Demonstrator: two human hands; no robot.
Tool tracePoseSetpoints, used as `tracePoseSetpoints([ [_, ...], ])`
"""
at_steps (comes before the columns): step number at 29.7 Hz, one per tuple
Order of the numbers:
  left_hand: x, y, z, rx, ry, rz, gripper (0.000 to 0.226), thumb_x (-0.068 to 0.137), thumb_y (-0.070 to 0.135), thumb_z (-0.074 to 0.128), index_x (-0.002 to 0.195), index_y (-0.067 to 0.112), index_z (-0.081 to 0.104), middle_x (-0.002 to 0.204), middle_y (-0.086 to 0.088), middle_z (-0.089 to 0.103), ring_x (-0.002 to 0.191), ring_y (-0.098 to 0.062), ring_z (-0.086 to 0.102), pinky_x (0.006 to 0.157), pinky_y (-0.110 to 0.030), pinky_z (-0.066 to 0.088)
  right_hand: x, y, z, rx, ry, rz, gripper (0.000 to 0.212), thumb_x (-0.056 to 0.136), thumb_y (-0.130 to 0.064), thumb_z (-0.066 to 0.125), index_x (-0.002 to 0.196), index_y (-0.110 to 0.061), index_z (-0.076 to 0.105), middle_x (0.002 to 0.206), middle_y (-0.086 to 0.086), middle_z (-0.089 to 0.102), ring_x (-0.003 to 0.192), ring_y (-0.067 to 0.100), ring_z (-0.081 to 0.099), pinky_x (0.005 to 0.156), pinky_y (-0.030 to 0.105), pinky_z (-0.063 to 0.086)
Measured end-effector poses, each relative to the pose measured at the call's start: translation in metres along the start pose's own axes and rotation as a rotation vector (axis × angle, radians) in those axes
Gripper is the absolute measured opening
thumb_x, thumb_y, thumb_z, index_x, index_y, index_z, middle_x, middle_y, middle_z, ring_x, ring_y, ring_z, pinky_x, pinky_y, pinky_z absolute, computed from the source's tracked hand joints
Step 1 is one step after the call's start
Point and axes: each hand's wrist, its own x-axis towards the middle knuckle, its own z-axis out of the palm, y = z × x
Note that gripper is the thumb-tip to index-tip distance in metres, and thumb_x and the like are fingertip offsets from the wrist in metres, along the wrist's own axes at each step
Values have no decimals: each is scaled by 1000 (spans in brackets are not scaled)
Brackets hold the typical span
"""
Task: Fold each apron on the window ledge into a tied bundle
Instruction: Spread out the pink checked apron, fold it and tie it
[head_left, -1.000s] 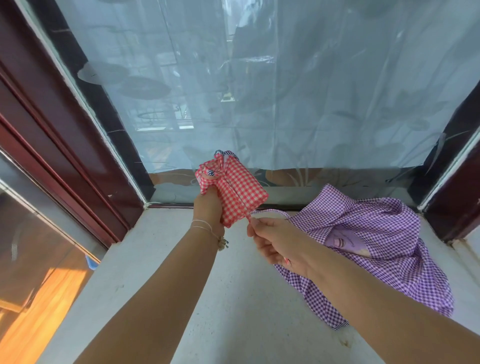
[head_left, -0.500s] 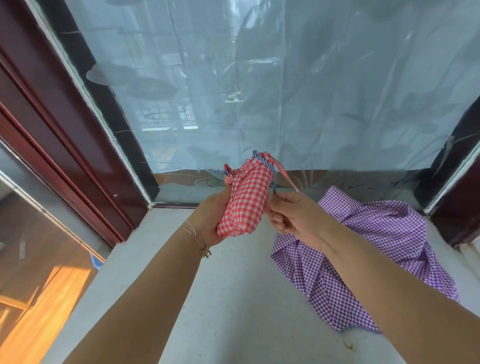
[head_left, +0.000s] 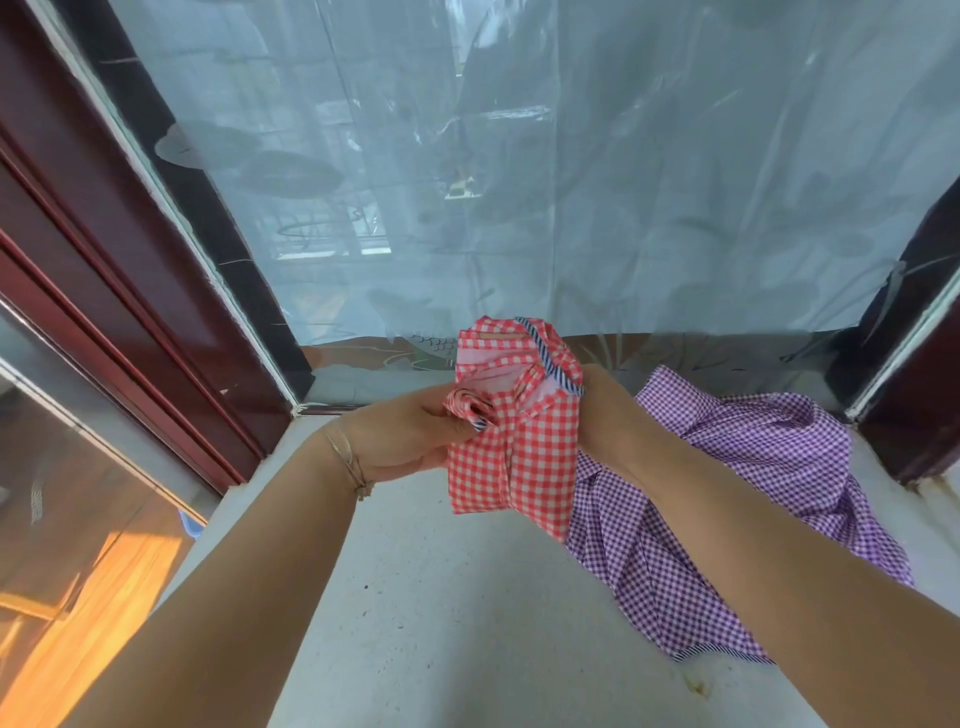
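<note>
Head view. The red-and-white checked cotton apron (head_left: 519, 436) is folded into a compact block with a strap wrapped round it, held above the pale speckled stone window ledge (head_left: 415, 597); the tie appears unfinished. The purple-and-white checked apron (head_left: 753, 467) lies crumpled and unfolded on the ledge, just right of it. Left hand (head_left: 410, 436) pinches the rolled strap end. Right hand (head_left: 602, 410) sits behind the block; its grip cannot be determined.

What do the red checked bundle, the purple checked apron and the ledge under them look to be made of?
Red-and-white checked bundle: thin woven cloth, matte; it creases sharply, with striped trim. Purple-and-white checked apron: similar light fabric, lying in soft rumpled folds. Pale speckled window ledge: hard and stone-like, perhaps terrazzo or concrete, dull finish.
</note>
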Motion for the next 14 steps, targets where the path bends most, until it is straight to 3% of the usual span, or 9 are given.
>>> tracePoseSetpoints([
  [2,2,-2,4,5,1,42,37,93,10,50,129,17,50,126,0,64,118,-21,59,93,-30,50,4,3,-2,-46,-22,-4,30,101,-10,43,125,-4,59,126,9,61,104,15,58,76,1,36],
  [6,5,3,15,80,76,87,36,85,17,48,121,22,52,112,10,69,107,-11,64,87,-23,51,9,18,-1,67,-88,45,32,100,-14,44,129,-11,58,126,0,61,103,8,58,74,-1,41],
  [8,7,2,16,168,113,94,35,84,22,50,118,25,53,109,15,70,104,-7,64,84,-18,50,10,19,-2,292,-116,95,31,101,-14,44,128,-11,58,124,-1,63,100,5,61,85,4,46],
  [10,8,2,17,205,132,79,34,83,27,51,117,28,54,107,16,70,102,-6,65,83,-17,51,12,22,-6,699,-130,153,31,103,-14,39,126,-9,58,121,6,66,104,16,65,94,23,51],
  [12,10,0,16,186,151,45,32,83,28,51,114,26,56,103,13,71,98,-9,67,80,-18,52,16,28,-11,1068,-144,196,34,103,-18,37,129,-6,56,125,13,63,115,27,61,103,40,46],
  [14,13,-4,14,165,176,2,27,84,26,53,110,23,58,100,7,72,94,-14,69,79,-22,54,19,35,-15,1185,-122,212,38,101,-26,40,133,-10,53,131,13,60,121,30,57,106,46,41],
])
